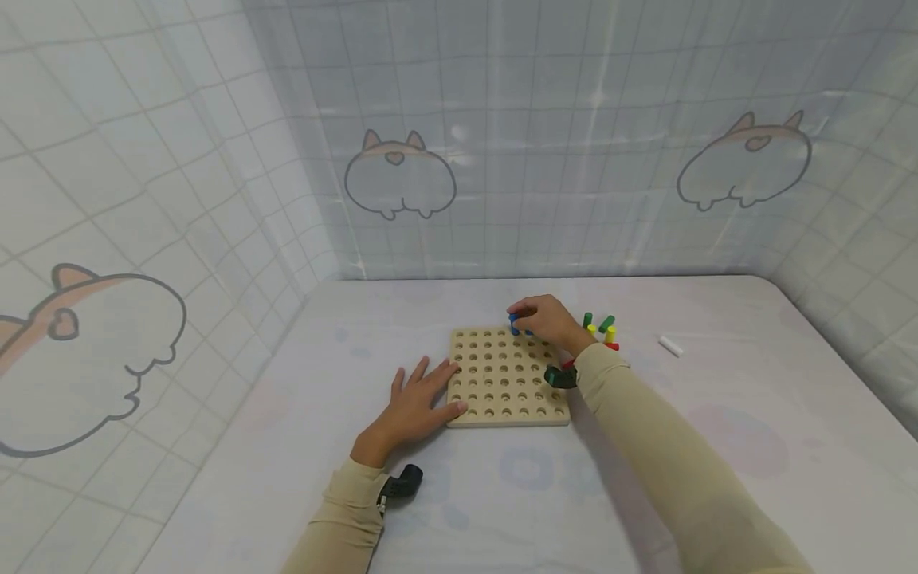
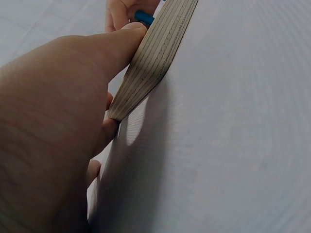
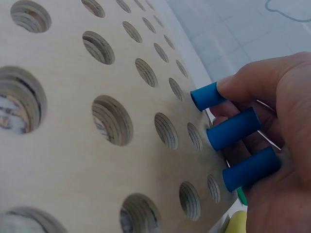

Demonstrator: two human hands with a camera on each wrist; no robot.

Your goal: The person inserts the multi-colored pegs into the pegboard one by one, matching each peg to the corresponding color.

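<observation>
A light wooden pegboard [image 1: 497,375] with rows of round holes lies on the table. My right hand [image 1: 548,319] is at its far edge, pinching a blue peg [image 3: 207,96] between thumb and fingers. Two more blue pegs, a middle one [image 3: 234,128] and a nearer one [image 3: 251,169], stand in the board's edge row beside that hand. Whether the pinched peg is seated in a hole, I cannot tell. My left hand [image 1: 409,414] rests at the board's left side, fingers spread and extended, the thumb lying on the near left corner.
Right of the board lie green pegs [image 1: 607,324], yellow pegs [image 1: 610,334] and a red peg [image 1: 612,346], partly behind the right hand. Farther right is a white peg [image 1: 671,346]. A tiled-pattern curtain [image 1: 531,199] hangs behind the table [image 1: 717,414].
</observation>
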